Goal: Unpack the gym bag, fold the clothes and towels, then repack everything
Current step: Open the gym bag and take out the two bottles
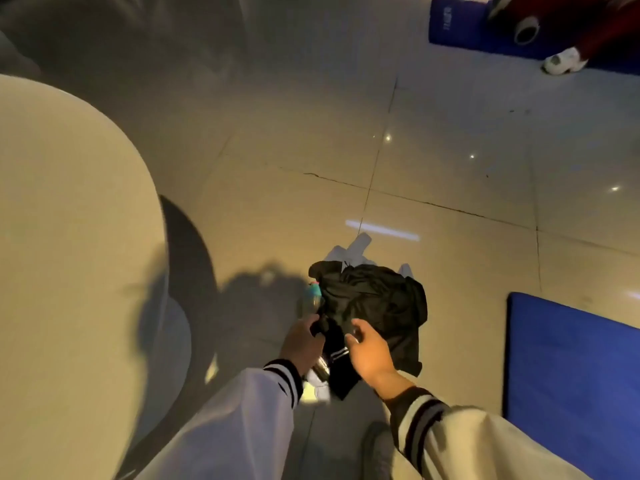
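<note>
A crumpled black garment (375, 299) lies in a heap on the tiled floor, with a white cloth (356, 249) poking out behind it. A clear bottle with a teal cap (312, 297) lies at the heap's left edge. My left hand (301, 344) grips a dark piece with white stripes (337, 358) at the near side of the heap. My right hand (369, 351) hovers just above the black garment, fingers loosely spread and holding nothing. A small shiny object below my left hand is too blurred to name.
A round beige table (69, 237) fills the left side. A blue mat (571, 368) lies on the floor at the right. Far back right, another blue mat (460, 22) carries a person's legs and white shoe (562, 62). My own shoe (377, 448) stands near the bottom.
</note>
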A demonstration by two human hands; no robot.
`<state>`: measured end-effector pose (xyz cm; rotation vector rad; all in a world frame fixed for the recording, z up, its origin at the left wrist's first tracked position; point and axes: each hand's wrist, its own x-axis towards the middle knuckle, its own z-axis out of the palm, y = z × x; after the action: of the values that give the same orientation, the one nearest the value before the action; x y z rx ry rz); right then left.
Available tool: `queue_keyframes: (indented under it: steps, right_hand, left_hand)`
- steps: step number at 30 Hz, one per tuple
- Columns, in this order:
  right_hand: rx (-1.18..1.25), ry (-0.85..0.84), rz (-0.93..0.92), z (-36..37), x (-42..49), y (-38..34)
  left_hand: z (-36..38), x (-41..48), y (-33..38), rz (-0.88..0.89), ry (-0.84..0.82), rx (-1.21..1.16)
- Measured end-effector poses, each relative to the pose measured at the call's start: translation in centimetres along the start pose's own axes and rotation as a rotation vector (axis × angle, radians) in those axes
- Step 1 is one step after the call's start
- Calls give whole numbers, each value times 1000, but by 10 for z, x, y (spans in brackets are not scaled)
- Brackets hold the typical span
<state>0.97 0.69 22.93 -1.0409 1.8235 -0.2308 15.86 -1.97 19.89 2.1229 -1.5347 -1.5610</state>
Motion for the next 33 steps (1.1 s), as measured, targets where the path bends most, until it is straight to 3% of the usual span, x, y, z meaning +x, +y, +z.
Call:
queue_keyframes:
  steps: [2,5,11,17,23,29,33]
  right_hand:
    - [-97,7,-1,29,39,27]
    - [40,-18,33,75,93,65]
    - [33,-101,135,175,189,151]
    - [-146,-145,104,238,253,196]
    - [-319,-225,40,240,290,209]
    - [-348,-207,88,217,300,204]
    - [-439,-256,132,194,276,196]
  left_hand:
    - [24,45,-30,-1,8,18]
    - [53,106,-68,-4,8,47]
    - [119,223,-162,-11,-32,7]
    - [161,305,-226,-97,22,-114]
    - [174,335,-218,-220,77,-365]
    - [182,350,-202,-304,93,-371]
    - [174,334,-191,-403,0,-392]
